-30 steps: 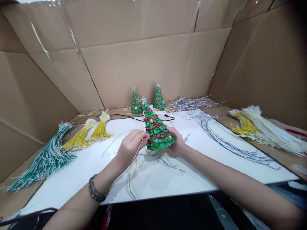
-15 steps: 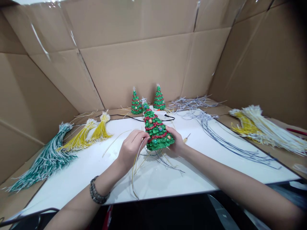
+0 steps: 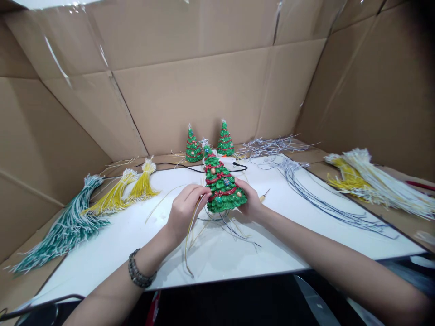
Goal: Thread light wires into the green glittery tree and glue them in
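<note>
A small green Christmas tree (image 3: 221, 183) with red garlands and a silver star stands tilted over the white board (image 3: 112, 244). My right hand (image 3: 249, 201) grips its base from the right. My left hand (image 3: 185, 208), with a bead bracelet on the wrist, pinches a thin yellow wire (image 3: 189, 240) beside the tree's lower left edge. Several loose wires (image 3: 234, 226) trail from under the tree onto the board.
Two more small trees (image 3: 193, 146) (image 3: 225, 139) stand at the back. Bundles of green wires (image 3: 64, 226) and yellow wires (image 3: 125, 190) lie at the left, grey-blue wires (image 3: 316, 199) and yellow-white bundles (image 3: 377, 183) at the right. A small awl (image 3: 263, 196) lies behind my right hand. Cardboard walls (image 3: 204, 90) surround the board.
The tree has shifted slightly up and away in my right hand. My left hand's fingers have moved a little along the yellow wire near the base.
</note>
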`<state>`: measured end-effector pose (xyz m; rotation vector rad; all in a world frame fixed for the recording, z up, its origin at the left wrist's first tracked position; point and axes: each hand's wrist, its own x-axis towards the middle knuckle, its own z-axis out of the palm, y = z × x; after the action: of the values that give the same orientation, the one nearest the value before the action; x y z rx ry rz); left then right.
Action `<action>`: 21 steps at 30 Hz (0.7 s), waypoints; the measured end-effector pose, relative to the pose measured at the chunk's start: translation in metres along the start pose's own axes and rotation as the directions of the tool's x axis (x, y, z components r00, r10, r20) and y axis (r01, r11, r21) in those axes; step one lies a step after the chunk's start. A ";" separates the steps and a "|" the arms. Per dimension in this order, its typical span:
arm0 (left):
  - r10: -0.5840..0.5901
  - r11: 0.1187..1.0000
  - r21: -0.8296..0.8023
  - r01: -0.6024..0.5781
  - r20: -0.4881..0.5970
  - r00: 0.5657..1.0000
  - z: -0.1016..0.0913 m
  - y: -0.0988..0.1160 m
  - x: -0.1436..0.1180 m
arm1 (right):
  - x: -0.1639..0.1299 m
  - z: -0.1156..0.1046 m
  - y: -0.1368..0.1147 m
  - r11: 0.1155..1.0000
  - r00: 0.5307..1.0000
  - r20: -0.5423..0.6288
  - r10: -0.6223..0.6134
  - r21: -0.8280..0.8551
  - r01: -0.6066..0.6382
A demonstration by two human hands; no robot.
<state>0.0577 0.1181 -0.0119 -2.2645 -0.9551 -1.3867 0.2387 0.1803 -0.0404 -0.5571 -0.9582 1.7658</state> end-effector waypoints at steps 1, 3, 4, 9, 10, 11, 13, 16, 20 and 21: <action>0.037 0.999 0.038 -0.037 0.003 0.999 -0.001 -0.001 0.000 | 0.000 0.001 -0.001 1.000 1.000 0.015 -0.013 -0.008 0.013; 0.106 0.989 0.102 -0.107 0.015 0.994 -0.002 -0.002 0.001 | -0.001 0.002 -0.001 1.000 0.999 0.032 -0.023 -0.013 0.024; 0.135 0.983 0.125 -0.136 0.021 0.991 -0.003 -0.003 0.001 | -0.001 0.003 -0.002 1.000 0.999 0.033 -0.019 -0.011 0.019; 0.209 0.963 0.164 -0.213 0.041 0.977 -0.004 -0.005 0.002 | -0.003 0.005 -0.002 1.000 1.000 -0.005 -0.004 -0.009 0.004; 0.201 0.968 0.143 -0.206 0.044 0.979 -0.003 -0.005 0.002 | -0.003 0.005 -0.003 1.000 1.000 -0.005 -0.015 -0.011 0.015; 0.184 0.976 0.111 -0.189 0.048 0.982 -0.003 -0.005 0.002 | -0.004 0.005 -0.003 1.000 1.000 -0.001 -0.024 -0.014 0.024; 0.130 0.991 0.029 -0.132 0.058 0.990 -0.002 -0.006 0.002 | -0.004 0.005 -0.004 0.999 0.999 0.016 -0.030 -0.016 0.030; 0.036 0.998 -0.058 -0.032 0.070 0.997 -0.001 -0.005 0.003 | -0.005 0.005 -0.005 0.999 0.999 0.038 -0.031 -0.021 0.031; -0.003 0.999 -0.032 0.005 0.073 0.997 -0.002 -0.003 0.003 | -0.004 0.005 -0.004 0.998 0.999 0.017 -0.046 -0.040 0.046; 0.014 1.000 -0.018 -0.013 0.078 0.997 -0.003 -0.002 0.003 | -0.004 0.005 -0.004 0.998 0.999 0.008 -0.054 -0.045 0.054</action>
<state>0.0553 0.1194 -0.0085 -2.3495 -0.9536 -1.3148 0.2388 0.1758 -0.0348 -0.5495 -1.0113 1.7023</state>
